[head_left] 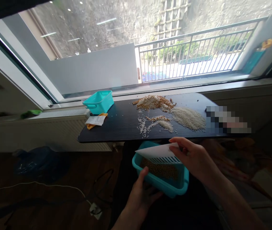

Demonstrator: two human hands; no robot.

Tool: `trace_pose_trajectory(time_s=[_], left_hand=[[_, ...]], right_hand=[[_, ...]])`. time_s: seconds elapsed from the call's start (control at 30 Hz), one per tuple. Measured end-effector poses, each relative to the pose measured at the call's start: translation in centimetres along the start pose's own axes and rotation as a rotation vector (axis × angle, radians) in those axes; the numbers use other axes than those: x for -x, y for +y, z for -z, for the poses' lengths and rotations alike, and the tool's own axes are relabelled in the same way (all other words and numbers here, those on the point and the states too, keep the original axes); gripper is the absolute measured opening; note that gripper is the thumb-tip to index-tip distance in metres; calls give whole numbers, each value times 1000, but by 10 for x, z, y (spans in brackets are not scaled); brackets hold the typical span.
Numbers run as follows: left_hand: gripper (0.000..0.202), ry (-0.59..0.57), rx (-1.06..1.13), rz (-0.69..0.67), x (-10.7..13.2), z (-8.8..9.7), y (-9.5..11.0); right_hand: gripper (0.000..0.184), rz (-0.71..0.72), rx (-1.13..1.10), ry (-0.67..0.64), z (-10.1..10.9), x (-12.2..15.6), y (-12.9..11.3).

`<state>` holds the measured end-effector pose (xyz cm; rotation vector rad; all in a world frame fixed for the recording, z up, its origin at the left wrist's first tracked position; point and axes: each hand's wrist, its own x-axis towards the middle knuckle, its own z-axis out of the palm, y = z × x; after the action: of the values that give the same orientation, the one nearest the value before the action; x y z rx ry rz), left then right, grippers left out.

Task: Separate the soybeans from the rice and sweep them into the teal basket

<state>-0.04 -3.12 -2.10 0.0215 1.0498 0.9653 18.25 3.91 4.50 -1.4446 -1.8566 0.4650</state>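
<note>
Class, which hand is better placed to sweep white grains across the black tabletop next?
Probably the right hand: it pinches a thin white sheet, useful for sweeping, while the left hand supports a rectangular turquoise plastic tub.

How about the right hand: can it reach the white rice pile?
Probably yes: nothing shows between the right hand and the rice pile, though that hand holds a slotted white tool.

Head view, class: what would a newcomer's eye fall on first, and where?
Probably the turquoise tub of brown grains, low in the middle, held by the left hand. Over it, the right hand holds a white slotted tool. Beyond, pale grains lie heaped on the dark table.
</note>
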Motion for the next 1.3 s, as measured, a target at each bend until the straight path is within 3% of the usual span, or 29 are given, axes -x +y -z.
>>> trace_pose_trajectory(time_s=[0.2,0.3,0.37,0.47,0.63,0.83,0.9,0.97,1.1,1.17,1.23,1.3], left_hand=[[51,55,30,-28,-2,3,0],[49,58,54,-31,-6,5,-2],[48,53,67,-31,-7,5,-4],[47,15,78,-36,-7,4,-7],[46,-40,13,-79,-10,10,-9],[52,-94,-298,-62,-7,50,1],[57,-62,-422,-120,6,63,7],[61,49,-581,-266,23,69,16],[55,154,-837,-690,50,45,34],[49,120,-970,-825,48,23,41],[45,45,-1133,-877,35,3,43],[43,-34,-1328,-827,16,-10,42]], right_hand=[[44,-106,-311,-91,9,12,15],[52,-274,-387,4,15,29,38],[67,-406,-377,63,11,42,57],[83,-543,-386,-25,-8,59,73],[75,-565,-458,-183,-46,70,65],[65,-592,-406,-210,-59,65,69],[62,-594,-393,-205,-62,69,72],[60,-581,-392,-200,-65,74,71],[60,-550,-408,-185,-71,83,65],[59,-538,-417,-176,-73,85,63],[60,-529,-423,-162,-75,86,63],[60,-532,-421,-156,-76,87,66]])
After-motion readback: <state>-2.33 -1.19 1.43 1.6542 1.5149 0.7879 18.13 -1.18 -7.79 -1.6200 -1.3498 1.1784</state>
